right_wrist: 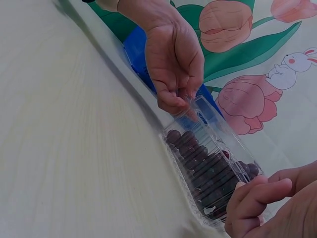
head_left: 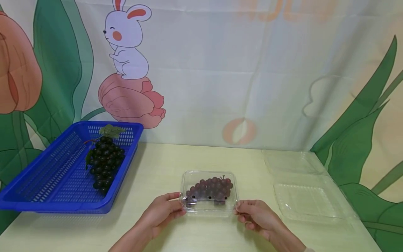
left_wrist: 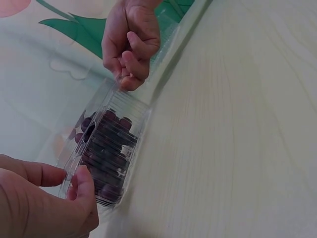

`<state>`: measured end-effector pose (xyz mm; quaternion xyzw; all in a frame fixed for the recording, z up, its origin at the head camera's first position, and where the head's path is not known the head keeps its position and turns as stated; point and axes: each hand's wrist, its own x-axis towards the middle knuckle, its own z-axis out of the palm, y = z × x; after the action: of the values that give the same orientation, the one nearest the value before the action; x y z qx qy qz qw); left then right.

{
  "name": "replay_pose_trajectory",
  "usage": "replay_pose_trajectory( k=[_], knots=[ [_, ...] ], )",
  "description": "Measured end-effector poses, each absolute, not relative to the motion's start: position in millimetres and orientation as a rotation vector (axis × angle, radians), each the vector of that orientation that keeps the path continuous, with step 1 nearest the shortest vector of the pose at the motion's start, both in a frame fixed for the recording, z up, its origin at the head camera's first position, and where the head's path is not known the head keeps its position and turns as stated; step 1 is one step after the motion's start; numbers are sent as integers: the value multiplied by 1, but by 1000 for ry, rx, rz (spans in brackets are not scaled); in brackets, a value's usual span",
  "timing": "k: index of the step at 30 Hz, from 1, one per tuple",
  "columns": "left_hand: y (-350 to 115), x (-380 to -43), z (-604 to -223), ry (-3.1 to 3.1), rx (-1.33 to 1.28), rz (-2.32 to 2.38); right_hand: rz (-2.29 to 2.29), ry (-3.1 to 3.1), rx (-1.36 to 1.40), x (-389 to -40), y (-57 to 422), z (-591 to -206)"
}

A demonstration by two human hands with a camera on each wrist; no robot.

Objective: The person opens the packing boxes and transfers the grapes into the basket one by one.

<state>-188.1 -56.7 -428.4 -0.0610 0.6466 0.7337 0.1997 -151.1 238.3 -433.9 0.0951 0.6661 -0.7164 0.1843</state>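
A clear plastic clamshell box [head_left: 201, 175] with its lid down sits on the table in front of me. Inside it lies a bunch of dark red grapes [head_left: 212, 188], seen through the ribbed wall in both wrist views. My left hand [head_left: 163, 211] pinches the front left corner of the box's rim between thumb and fingers. At the front right corner, the thumb and forefinger of my right hand [head_left: 260, 217] pinch the rim, the other fingers curled below.
On the left stands a blue plastic basket [head_left: 51, 168] holding a bunch of black grapes [head_left: 105, 162] with a leaf. An open, clear clamshell box [head_left: 303, 199] lies on the right of the table [head_left: 157, 161]. Behind hangs a printed cloth [head_left: 201, 87].
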Motion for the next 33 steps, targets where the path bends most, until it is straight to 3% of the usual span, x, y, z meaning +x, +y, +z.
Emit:
replay_pose_trajectory(
  k=[9, 17, 24, 33],
  knots=[
    [-56, -189, -430, 1794, -194, 2074, -1969, 1967, 239, -152, 236, -435],
    [-54, -189, -431, 1816, -181, 2089, -1648, 2463, 262, -146, 227, -430],
    [-53, -189, -431, 1821, -171, 2094, -1261, 3024, 119, -139, 217, -421],
    [-53, -189, -429, 1822, -195, 2084, -1073, 3286, -59, -136, 210, -419]
  ],
)
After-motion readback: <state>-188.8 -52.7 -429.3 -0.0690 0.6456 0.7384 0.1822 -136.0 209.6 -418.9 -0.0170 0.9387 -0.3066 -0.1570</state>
